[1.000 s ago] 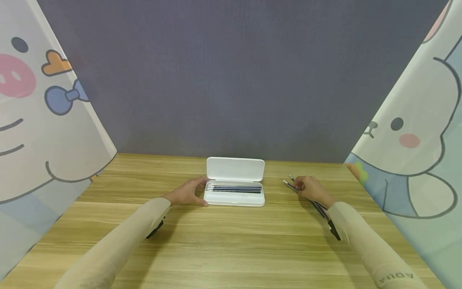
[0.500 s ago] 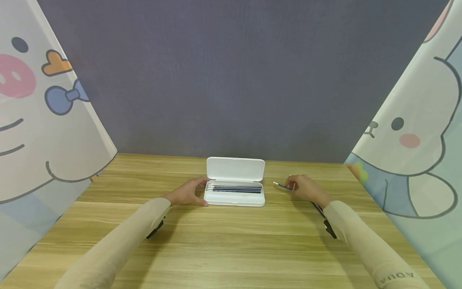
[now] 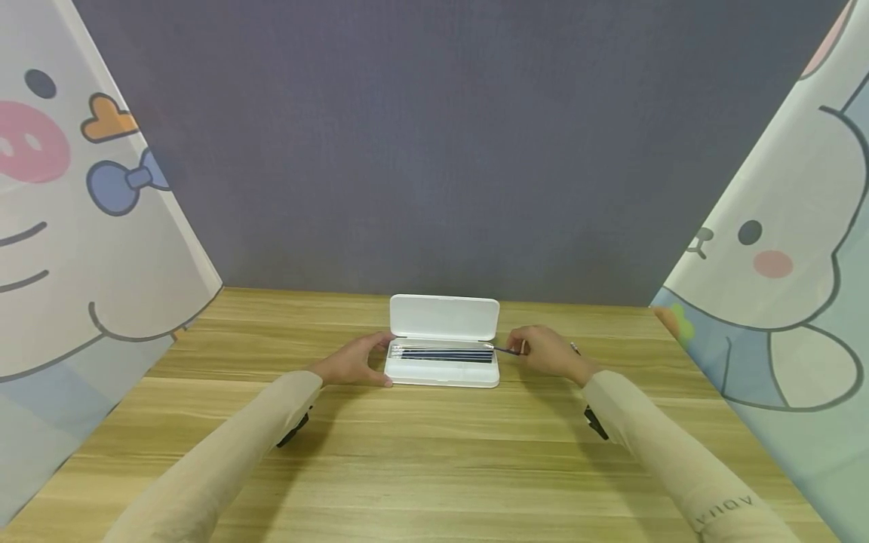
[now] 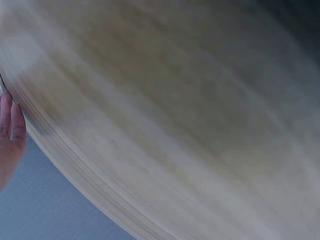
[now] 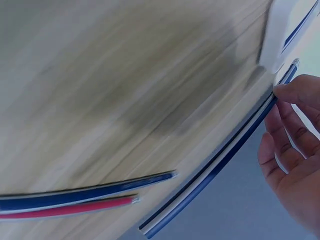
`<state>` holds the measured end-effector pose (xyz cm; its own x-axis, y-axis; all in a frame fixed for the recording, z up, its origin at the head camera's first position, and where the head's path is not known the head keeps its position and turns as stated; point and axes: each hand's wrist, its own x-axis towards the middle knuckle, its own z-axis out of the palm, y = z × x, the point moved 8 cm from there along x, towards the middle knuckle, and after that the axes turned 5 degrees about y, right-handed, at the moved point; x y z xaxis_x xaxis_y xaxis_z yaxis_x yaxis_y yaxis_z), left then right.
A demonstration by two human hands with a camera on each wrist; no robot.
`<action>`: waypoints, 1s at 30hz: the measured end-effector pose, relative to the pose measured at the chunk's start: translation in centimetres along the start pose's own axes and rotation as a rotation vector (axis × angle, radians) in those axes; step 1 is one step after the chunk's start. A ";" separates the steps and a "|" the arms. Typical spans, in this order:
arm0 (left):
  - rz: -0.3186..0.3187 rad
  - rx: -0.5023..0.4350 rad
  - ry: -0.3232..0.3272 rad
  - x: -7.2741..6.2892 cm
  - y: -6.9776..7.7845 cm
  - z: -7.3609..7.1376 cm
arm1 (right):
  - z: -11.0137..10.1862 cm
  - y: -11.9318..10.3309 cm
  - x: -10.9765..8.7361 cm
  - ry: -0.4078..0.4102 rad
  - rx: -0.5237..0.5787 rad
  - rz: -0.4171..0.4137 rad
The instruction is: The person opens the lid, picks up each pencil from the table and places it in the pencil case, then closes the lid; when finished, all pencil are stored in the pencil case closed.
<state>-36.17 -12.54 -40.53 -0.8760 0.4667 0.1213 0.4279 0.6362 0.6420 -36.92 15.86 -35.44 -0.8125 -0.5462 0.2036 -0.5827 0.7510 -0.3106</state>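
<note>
A white pencil case (image 3: 441, 372) stands on the table with its lid (image 3: 444, 317) raised at the back. Several dark pencils (image 3: 444, 354) lie in its rear part. My left hand (image 3: 353, 360) holds the case's left end, thumb at the front corner and fingers toward the back. Just beyond the right end, my right hand (image 3: 546, 351) pinches a dark blue pencil (image 5: 220, 161) between thumb and fingers. That pencil's silver-ringed end reaches the case's right rim in the head view. In the left wrist view, only some of my left fingers (image 4: 17, 125) show.
Below the right hand, a blue pencil (image 5: 100, 189) and a red pencil (image 5: 75, 207) lie on the wooden table (image 3: 434, 460). My right forearm mostly hides them in the head view. A grey panel (image 3: 434, 151) rises behind the table, with cartoon-printed sheets at both sides.
My right hand has picked a pencil from the loose ones and carried it left to the case's right end. The left hand has stayed at the case.
</note>
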 end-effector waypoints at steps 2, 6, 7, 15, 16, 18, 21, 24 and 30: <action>-0.006 0.002 -0.001 0.1 -0.2 0.1 | 0.2 -0.7 0.4 -0.005 0.002 -0.008; -0.003 0.012 -0.004 0.2 -0.3 0.1 | 0.6 -2.0 1.3 -0.012 0.010 -0.026; -0.002 0.014 -0.004 0.2 -0.3 0.1 | 0.7 -2.4 1.6 -0.011 0.011 -0.038; 0.018 0.007 0.000 0.1 0.1 0.0 | 2.2 -5.1 3.8 -0.028 -0.009 -0.152; 0.014 0.004 -0.001 0.1 0.0 0.0 | 2.3 -5.4 4.0 -0.031 -0.006 -0.163; 0.007 0.003 -0.001 0.1 -0.1 0.0 | 2.6 -6.0 4.5 -0.029 -0.007 -0.184; 0.018 0.001 0.003 0.1 -0.1 0.1 | 3.1 -6.8 5.2 -0.031 -0.018 -0.199; 0.024 0.002 0.007 0.2 -0.2 0.1 | 3.7 -7.4 5.9 -0.041 -0.034 -0.197; 0.020 -0.011 0.007 0.2 -0.2 0.0 | 4.4 -8.5 7.2 -0.040 -0.037 -0.195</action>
<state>-36.46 -12.56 -40.66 -0.8690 0.4746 0.1396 0.4428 0.6203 0.6474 -37.74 3.93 -35.47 -0.6831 -0.6964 0.2198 -0.7299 0.6420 -0.2346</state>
